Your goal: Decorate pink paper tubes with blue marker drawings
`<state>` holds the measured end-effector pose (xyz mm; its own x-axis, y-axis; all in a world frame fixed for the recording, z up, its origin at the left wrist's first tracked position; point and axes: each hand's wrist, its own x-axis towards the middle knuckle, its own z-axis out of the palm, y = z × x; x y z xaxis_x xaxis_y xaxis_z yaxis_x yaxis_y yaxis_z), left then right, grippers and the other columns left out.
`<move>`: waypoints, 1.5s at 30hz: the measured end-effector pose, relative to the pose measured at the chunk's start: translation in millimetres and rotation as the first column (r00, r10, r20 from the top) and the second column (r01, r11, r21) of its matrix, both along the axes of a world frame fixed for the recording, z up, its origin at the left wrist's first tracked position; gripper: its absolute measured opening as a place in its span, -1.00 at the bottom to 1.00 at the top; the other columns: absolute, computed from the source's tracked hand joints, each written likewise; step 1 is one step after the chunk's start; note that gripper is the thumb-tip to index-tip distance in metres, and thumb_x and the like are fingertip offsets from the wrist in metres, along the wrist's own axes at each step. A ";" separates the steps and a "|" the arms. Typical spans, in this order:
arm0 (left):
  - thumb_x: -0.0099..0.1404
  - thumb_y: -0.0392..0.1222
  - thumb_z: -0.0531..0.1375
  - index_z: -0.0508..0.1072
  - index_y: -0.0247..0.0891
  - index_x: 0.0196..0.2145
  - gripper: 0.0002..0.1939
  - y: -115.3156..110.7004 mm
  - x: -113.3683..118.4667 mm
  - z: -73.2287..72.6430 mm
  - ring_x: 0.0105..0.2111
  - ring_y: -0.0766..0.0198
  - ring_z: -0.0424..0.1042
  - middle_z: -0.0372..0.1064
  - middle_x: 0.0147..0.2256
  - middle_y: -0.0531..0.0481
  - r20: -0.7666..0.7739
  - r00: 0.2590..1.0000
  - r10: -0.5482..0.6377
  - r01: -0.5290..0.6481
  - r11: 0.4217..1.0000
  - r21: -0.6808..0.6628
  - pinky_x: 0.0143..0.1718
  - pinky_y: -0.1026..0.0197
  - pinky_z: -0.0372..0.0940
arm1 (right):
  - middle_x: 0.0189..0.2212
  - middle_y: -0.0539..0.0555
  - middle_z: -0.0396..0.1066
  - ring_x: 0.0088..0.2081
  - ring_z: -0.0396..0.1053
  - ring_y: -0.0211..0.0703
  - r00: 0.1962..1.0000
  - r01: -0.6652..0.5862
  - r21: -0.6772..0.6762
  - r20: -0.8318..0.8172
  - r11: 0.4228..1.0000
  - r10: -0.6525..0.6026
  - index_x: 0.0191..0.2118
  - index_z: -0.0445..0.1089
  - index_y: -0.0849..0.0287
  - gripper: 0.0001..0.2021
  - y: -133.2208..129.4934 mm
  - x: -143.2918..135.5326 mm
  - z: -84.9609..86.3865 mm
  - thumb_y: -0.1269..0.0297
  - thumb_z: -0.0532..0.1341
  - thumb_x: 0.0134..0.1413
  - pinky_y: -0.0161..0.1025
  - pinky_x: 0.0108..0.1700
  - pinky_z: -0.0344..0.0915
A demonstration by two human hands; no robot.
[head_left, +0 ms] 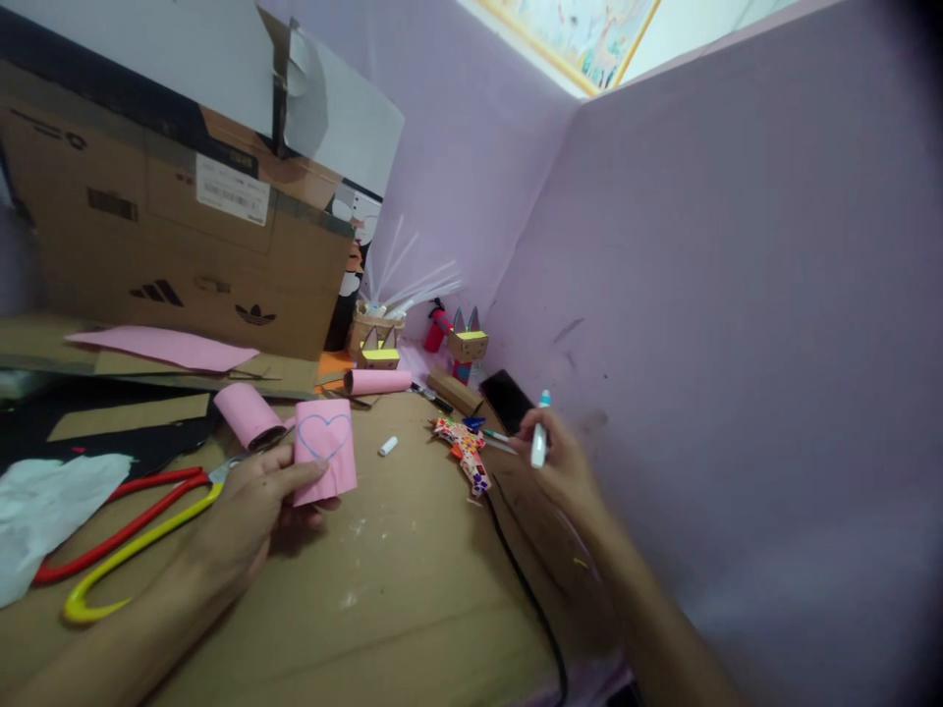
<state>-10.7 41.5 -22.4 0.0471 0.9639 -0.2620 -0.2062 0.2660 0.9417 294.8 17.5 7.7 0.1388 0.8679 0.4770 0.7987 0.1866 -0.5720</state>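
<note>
My left hand (269,491) is closed on a pink paper-covered piece (335,473), its thumb across the lower front. A blue heart outline shows on the pink face. On the right, my right hand (556,452) pinches a white marker (539,444) with a light blue end, held above the table near a dark phone (507,398). A small white cap (388,446) lies on the brown table surface (383,589) between my hands. Just left of my right hand is a flower-patterned glue gun (468,454) with a black cord.
Red and yellow-handled scissors (122,535) lie at the left by white crumpled paper (51,511). Pink rolls (247,414) and a large cardboard box (177,236) stand behind. Cat-eared cardboard figures (470,344) are near the purple wall (699,295).
</note>
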 end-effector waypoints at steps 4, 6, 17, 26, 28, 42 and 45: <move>-0.05 -0.22 0.25 0.41 -0.32 -0.41 -0.80 -3.1 3.4 0.1 -0.64 0.32 0.37 0.39 -0.61 0.05 -0.040 0.999 -0.020 0.018 0.999 -0.028 -0.70 0.35 0.28 | -0.53 -0.09 0.31 -0.48 0.31 -0.24 0.825 -0.280 0.104 -0.482 0.954 0.295 -0.45 0.13 0.10 -0.80 11.3 -71.3 -3.8 0.35 0.23 -0.09 -0.33 -0.44 0.19; -0.03 -0.19 0.24 0.39 -0.31 -0.43 -0.82 -4.2 4.0 -1.4 -0.65 0.32 0.38 0.38 -0.64 0.06 -0.050 0.997 -0.054 0.052 0.998 -0.038 -0.70 0.38 0.24 | -0.57 -0.16 0.27 -0.52 0.30 -0.30 0.648 -0.345 0.194 -0.659 0.918 0.383 -0.42 0.09 0.08 -0.73 17.2 -101.5 -11.5 0.42 0.26 -0.14 -0.36 -0.45 0.20; 0.02 -0.14 0.17 0.36 -0.30 -0.46 -0.83 -5.0 9.7 -3.2 -0.73 0.38 0.28 0.38 -0.69 0.04 -0.122 0.989 -0.086 0.081 0.996 -0.044 -0.72 0.40 0.10 | -0.65 -0.26 0.07 -0.78 -0.20 -0.52 0.037 -0.539 0.117 -0.986 0.834 0.162 -0.46 0.00 0.06 -0.62 7.4 -142.8 -32.6 0.34 0.32 -0.14 -0.63 -0.85 -0.23; 0.11 0.06 0.09 0.48 -0.26 -0.23 -0.60 -6.6 6.8 2.3 -0.52 0.13 0.44 0.48 -0.48 -0.06 -0.854 0.520 0.014 0.212 0.966 0.145 -0.59 0.25 0.18 | -0.56 -0.16 0.27 -0.75 -0.18 -0.56 -0.235 -0.602 0.176 -0.971 0.779 0.038 -0.41 0.04 0.08 -0.56 13.3 -136.0 -32.6 0.43 0.38 -0.27 -0.62 -0.79 -0.17; 0.14 0.08 0.09 0.44 -0.23 -0.12 -0.55 -9.1 3.0 3.7 -0.38 0.08 0.46 0.49 -0.33 -0.11 -0.910 0.336 0.243 0.198 0.926 0.321 -0.48 0.22 0.21 | -0.57 -0.16 0.27 -0.75 -0.15 -0.56 -0.227 -0.589 0.182 -0.972 0.787 0.055 -0.41 0.04 0.08 -0.57 11.9 -136.3 -30.9 0.43 0.38 -0.27 -0.62 -0.78 -0.14; 0.32 -0.21 -0.06 0.40 -0.23 -0.51 -0.67 -33.5 8.3 7.5 -0.49 0.31 0.36 0.40 -0.51 -0.01 -0.792 0.583 0.180 0.511 0.676 0.530 -0.42 0.29 0.15 | -0.59 -0.20 0.31 -0.79 0.07 -0.51 0.092 -0.573 0.190 -0.952 0.797 0.293 -0.45 0.06 0.10 -0.66 2.3 -157.2 -46.7 0.34 0.32 -0.12 -0.51 -0.78 0.20; 0.30 -0.24 -0.06 0.39 -0.24 -0.52 -0.68 -31.3 5.5 5.9 -0.51 0.32 0.34 0.36 -0.54 0.00 -0.808 0.572 0.143 0.535 0.681 0.499 -0.44 0.29 0.12 | -0.61 -0.20 0.33 -0.80 0.11 -0.50 0.133 -0.559 0.178 -0.945 0.810 0.299 -0.46 0.05 0.10 -0.66 1.5 -157.0 -48.2 0.37 0.32 -0.12 -0.51 -0.77 0.21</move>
<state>-5.1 10.2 -16.5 0.3801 0.8515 0.3612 0.6099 -0.5243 0.5942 137.8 19.0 -40.5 -0.0762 0.9850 0.1546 -0.4665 0.1018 -0.8786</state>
